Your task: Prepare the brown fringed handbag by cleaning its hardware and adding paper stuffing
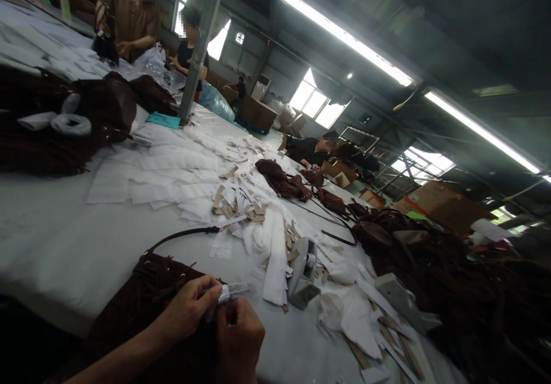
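A dark brown fringed handbag (pixel 142 301) lies at the near edge of the white table (pixel 51 240), its thin strap (pixel 181 235) arching up behind it. My left hand (pixel 187 309) rests on the bag and pinches a small white wrapping piece (pixel 228 292) between thumb and fingers. Just to its right, my right hand (pixel 239 335) is closed in a fist against the same white piece. Both hands meet over the bag's right end.
White paper sheets (pixel 172 171) and tan card scraps (pixel 235 200) litter the table's middle. More brown bags are piled at left (pixel 64 120) and right (pixel 430 258). A grey tape dispenser (pixel 301 272) stands near my hands. Other people work at the far end and beyond the table.
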{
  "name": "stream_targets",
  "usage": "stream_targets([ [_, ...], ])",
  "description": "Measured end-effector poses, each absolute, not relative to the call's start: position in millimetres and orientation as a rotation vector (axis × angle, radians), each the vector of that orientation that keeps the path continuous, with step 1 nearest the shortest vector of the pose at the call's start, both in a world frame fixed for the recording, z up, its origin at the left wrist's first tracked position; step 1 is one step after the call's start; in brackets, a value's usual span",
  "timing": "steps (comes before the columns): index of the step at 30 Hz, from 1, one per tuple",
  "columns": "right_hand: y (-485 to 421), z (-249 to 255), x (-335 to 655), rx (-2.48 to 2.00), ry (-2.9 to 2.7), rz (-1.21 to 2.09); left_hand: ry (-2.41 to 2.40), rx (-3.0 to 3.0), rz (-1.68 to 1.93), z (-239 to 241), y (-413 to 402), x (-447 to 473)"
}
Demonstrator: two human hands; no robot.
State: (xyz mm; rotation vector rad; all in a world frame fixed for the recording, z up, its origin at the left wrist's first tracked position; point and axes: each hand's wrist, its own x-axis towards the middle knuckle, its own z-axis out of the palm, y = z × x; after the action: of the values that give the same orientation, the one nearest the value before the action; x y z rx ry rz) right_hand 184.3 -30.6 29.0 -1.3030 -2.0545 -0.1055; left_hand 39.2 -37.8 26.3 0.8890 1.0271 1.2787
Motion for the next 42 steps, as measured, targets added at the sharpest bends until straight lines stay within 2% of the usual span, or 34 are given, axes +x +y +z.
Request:
stream_targets([
  [3,-34,37,182,-1.229,-1.975,-0.251,1.021,0.781,1.280,25,-46,43],
  [5,-32,45,180,-1.086,-2.094,-0.214,0.981,0.790,1.223,31,-49,46],
  [6,-28,49,180,-1.035,-2.162,-0.100,0.971,0.825,1.173,36,-49,47],
  [8,-13,56,185,-1.062,-2.129,0.336,0.949,0.908,1.056,52,-45,43],
  [11,24,62,204,-1.255,-1.551,0.976,1.045,1.002,1.135,73,-30,22],
  [13,52,65,222,-1.297,-1.286,1.062,1.218,1.032,1.325,76,-21,0],
  [15,74,67,238,-1.333,-1.190,1.053,1.406,1.037,1.404,64,-18,-23],
  [21,106,56,251,-1.464,-1.176,1.071,1.880,1.009,1.171,10,-42,-74],
  [26,117,30,230,-1.498,-1.327,1.157,2.145,1.099,1.118,11,-42,-99],
  [29,125,21,228,-1.486,-1.359,1.121,2.198,1.264,1.097,11,-24,-107],
  [34,138,29,259,-1.542,-1.316,0.851,2.169,1.636,0.980,-13,14,-112],
  [38,131,35,269,-1.589,-1.370,0.669,2.077,1.750,0.742,-28,35,-108],
  [42,107,0,239,-1.518,-1.710,0.573,1.992,1.746,0.498,-16,54,-96],
])
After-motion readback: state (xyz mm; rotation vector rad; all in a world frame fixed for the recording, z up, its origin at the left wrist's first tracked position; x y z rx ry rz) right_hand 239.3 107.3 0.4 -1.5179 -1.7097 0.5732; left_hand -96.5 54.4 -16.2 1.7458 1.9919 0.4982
